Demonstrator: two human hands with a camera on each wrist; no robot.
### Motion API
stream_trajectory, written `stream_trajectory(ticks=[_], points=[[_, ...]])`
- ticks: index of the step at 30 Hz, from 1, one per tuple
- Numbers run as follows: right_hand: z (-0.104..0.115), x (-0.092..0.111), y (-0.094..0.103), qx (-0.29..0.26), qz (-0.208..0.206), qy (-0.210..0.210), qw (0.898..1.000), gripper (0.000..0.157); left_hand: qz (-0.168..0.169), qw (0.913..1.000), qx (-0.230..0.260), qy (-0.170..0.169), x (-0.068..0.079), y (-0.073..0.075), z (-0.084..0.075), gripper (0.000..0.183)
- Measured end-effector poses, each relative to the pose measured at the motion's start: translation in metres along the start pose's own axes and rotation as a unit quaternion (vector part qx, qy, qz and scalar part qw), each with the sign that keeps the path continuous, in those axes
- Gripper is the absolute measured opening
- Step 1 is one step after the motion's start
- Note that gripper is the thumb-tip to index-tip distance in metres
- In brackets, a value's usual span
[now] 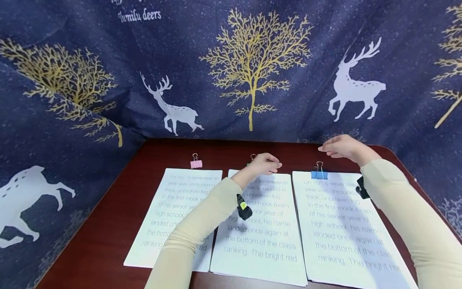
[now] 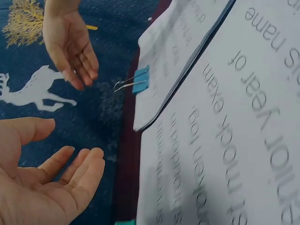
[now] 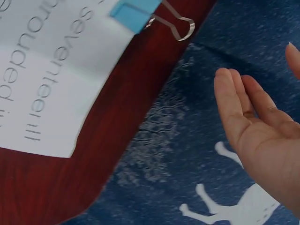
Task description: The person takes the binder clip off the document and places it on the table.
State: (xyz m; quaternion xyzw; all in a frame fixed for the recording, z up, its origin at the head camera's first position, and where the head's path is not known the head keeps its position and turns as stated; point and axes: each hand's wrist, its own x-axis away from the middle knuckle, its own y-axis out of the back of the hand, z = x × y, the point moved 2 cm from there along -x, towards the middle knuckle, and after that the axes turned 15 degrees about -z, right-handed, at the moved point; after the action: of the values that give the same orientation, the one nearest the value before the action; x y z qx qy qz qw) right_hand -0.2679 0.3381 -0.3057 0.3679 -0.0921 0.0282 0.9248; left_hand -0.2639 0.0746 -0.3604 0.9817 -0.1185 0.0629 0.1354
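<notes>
A blue binder clip (image 1: 319,175) sits on the top edge of the right paper stack (image 1: 337,233), its wire handles pointing toward the back. Above and behind that clip hovers my right hand (image 1: 343,147), its fingers extended and holding nothing, as the right wrist view confirms. My left hand (image 1: 265,163) is in the air over the top edge of the middle paper stack (image 1: 260,245); its fingers are relaxed and its palm is bare. Partly hidden behind the left hand is a green binder clip (image 1: 248,164). A pink binder clip (image 1: 196,164) stands behind the left paper stack (image 1: 159,216).
The three printed stacks lie side by side on a dark red-brown table (image 1: 108,216). A navy cloth (image 1: 223,120) with deer and gold trees hangs behind the table's back edge. Black wrist mounts (image 1: 244,212) are worn on both sleeves.
</notes>
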Motion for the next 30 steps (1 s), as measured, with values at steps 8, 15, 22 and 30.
stream_trajectory(ticks=[8,15,22,30], points=[[-0.029,-0.016,-0.01,-0.022,0.026,-0.013,0.999,0.072,-0.016,0.9988,-0.041,0.02,-0.005,-0.034,0.022,0.029],[-0.047,-0.024,-0.017,-0.02,0.072,-0.012,0.997,0.066,-0.032,0.9984,-0.045,0.015,-0.013,-0.048,0.03,0.032],[-0.059,-0.025,-0.023,-0.017,0.094,-0.008,0.995,0.065,-0.063,0.9964,-0.052,0.021,-0.017,-0.061,0.027,0.028],[-0.066,-0.028,-0.028,-0.025,0.086,0.001,0.996,0.052,-0.076,0.9962,-0.035,0.025,-0.024,-0.071,0.029,0.029]])
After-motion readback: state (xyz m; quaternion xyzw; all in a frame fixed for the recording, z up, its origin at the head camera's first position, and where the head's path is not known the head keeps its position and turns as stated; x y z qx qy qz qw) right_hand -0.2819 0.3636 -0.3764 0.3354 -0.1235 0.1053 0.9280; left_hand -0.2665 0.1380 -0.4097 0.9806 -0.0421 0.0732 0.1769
